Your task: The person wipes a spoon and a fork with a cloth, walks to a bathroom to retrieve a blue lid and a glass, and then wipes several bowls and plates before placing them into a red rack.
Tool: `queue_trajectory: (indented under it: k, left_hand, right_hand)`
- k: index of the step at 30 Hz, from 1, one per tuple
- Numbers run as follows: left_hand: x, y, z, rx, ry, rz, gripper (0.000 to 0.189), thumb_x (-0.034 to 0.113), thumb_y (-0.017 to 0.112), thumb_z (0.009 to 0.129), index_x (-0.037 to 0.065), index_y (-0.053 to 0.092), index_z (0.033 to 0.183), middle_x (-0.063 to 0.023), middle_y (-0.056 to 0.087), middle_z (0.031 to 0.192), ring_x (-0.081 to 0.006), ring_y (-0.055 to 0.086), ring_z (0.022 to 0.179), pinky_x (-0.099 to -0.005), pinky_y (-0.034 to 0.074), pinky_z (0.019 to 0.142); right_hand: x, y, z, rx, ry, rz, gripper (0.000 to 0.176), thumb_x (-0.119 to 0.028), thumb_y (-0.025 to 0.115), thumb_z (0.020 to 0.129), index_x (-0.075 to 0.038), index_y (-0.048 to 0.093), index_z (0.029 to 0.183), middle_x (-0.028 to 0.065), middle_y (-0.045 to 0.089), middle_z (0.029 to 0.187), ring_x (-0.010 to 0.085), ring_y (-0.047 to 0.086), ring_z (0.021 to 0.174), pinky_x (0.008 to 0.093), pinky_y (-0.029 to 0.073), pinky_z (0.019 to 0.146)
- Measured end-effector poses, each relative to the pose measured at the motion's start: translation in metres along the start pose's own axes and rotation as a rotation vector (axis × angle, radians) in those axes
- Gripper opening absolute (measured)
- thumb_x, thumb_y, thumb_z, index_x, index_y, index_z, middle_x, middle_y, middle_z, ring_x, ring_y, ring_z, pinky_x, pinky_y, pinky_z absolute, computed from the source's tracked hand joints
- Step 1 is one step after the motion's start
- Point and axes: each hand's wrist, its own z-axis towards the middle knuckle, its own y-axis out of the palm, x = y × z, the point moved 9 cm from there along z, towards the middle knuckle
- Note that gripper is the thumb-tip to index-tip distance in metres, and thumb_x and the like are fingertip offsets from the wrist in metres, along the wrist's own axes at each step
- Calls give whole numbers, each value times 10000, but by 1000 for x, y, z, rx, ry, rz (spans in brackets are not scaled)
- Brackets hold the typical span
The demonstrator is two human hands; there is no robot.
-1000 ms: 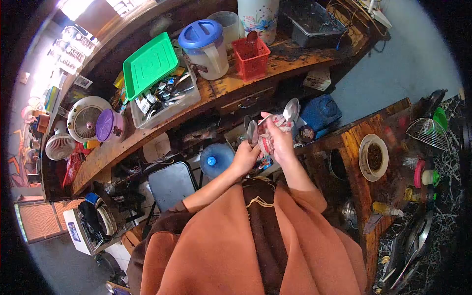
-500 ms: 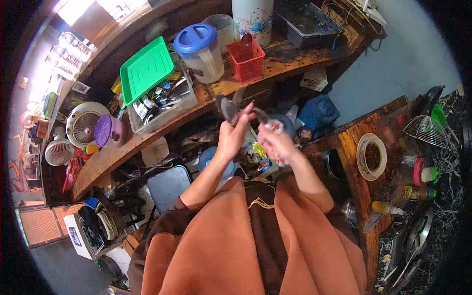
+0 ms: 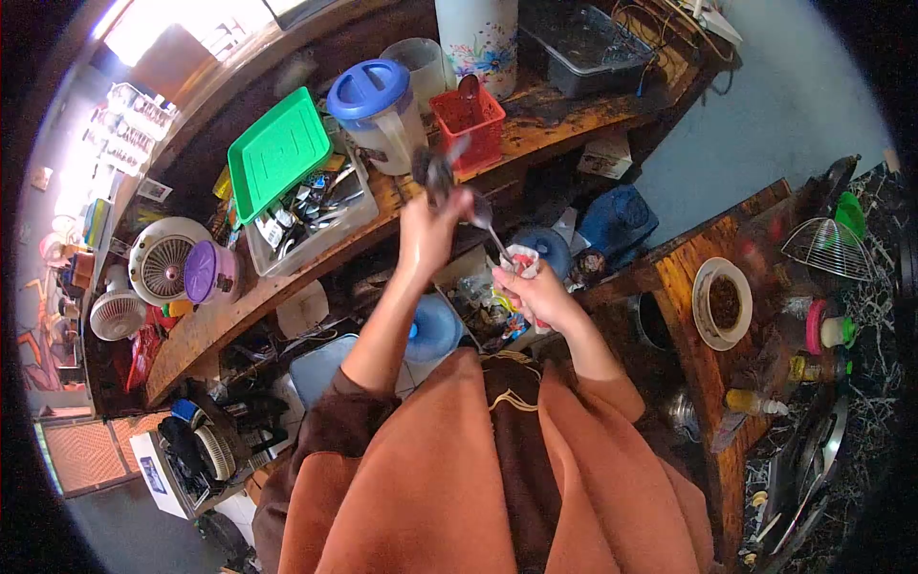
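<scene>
My left hand (image 3: 426, 234) is raised before the counter, closed around a small bunch of spoons (image 3: 437, 180) whose ends are smeared by motion. To its right, my right hand (image 3: 541, 295) grips a red-and-white cloth (image 3: 522, 258). A metal spoon (image 3: 491, 226) sticks up out of that cloth, its bowl close beside the fingers of my left hand. Behind the left hand stand a pitcher with a blue lid (image 3: 373, 94) and a red plastic basket (image 3: 478, 143) with a dark red spoon in it.
A clear bin of cutlery (image 3: 320, 215) sits on the curved wooden counter, partly under a green tray (image 3: 279, 153). On the right-hand counter rests a white bowl (image 3: 705, 325) with brown contents. Below are a blue water jug (image 3: 435, 330) and a grey-blue lid-like panel (image 3: 320, 368).
My hands have drawn a little apart, the left one upward and to the left. The spoon in the right hand now shows more plainly. The whole view has shifted slightly.
</scene>
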Motion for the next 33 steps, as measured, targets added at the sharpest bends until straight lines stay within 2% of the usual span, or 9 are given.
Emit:
queue_trajectory:
  k: [4, 7, 9, 11, 15, 18, 24, 31, 33]
  left_hand:
    - [68, -48, 69, 354, 184, 173, 206, 215, 579, 739, 10, 600, 738, -140, 591, 651, -242, 568, 576, -325, 425, 548]
    - [91, -47, 112, 472, 280, 417, 190, 221, 565, 737, 37, 607, 755, -177, 567, 680, -328, 558, 652, -350, 428, 556]
    - [85, -22, 137, 450, 401, 631, 201, 247, 548, 742, 56, 609, 762, -146, 568, 713, -316, 555, 678, -369, 426, 578]
    - [59, -3, 157, 392, 337, 594, 208, 275, 542, 738, 83, 610, 783, -127, 562, 746, -316, 550, 701, -384, 428, 609]
    - [51, 37, 168, 274, 451, 782, 150, 158, 514, 706, 105, 608, 810, -113, 576, 767, -319, 558, 710, -400, 444, 620]
    - [25, 55, 188, 102, 216, 912, 178, 244, 540, 723, 98, 608, 800, -166, 583, 789, -325, 570, 736, -401, 451, 637]
    - [-4, 63, 199, 46, -3, 826, 243, 312, 579, 711, 103, 615, 830, -157, 593, 792, -317, 573, 761, -399, 456, 650]
    - [-13, 69, 198, 4, 58, 829, 303, 295, 620, 669, 102, 598, 903, -158, 588, 828, -310, 563, 800, -391, 449, 684]
    - [-3, 72, 194, -18, 188, 858, 329, 273, 628, 657, 83, 580, 921, -161, 582, 811, -312, 557, 807, -392, 446, 693]
  right_hand:
    - [-16, -14, -7, 125, -127, -358, 204, -241, 554, 779, -44, 540, 727, -14, 502, 526, 69, 451, 427, 236, 390, 432]
    - [-14, -12, -21, 122, -54, -171, 182, -221, 558, 777, -42, 534, 759, -10, 507, 549, 70, 461, 446, 240, 392, 440]
    - [-2, -15, -22, 98, -42, -244, 164, -199, 559, 776, -40, 531, 801, -12, 515, 582, 67, 466, 467, 230, 389, 440]
    - [-1, -18, -28, 162, -75, -244, 153, -186, 561, 772, -39, 533, 804, -9, 520, 587, 67, 471, 474, 228, 390, 441]
    - [10, -24, -39, 210, -29, -310, 163, -194, 562, 767, -32, 538, 777, 23, 543, 586, 90, 503, 487, 240, 404, 456]
    - [14, -29, -43, 233, -64, -330, 182, -208, 574, 758, -32, 538, 788, 27, 533, 594, 97, 489, 494, 259, 402, 474]
    - [24, -41, -52, 324, -77, -433, 179, -208, 590, 749, -36, 542, 738, 5, 511, 560, 67, 459, 484, 238, 373, 450]
    - [24, -37, -55, 321, -72, -406, 189, -204, 596, 746, -25, 547, 707, 9, 512, 544, 73, 460, 464, 239, 362, 434]
    - [33, -35, -51, 294, -63, -408, 185, -202, 594, 748, -24, 546, 731, 11, 517, 555, 73, 463, 467, 239, 365, 434]
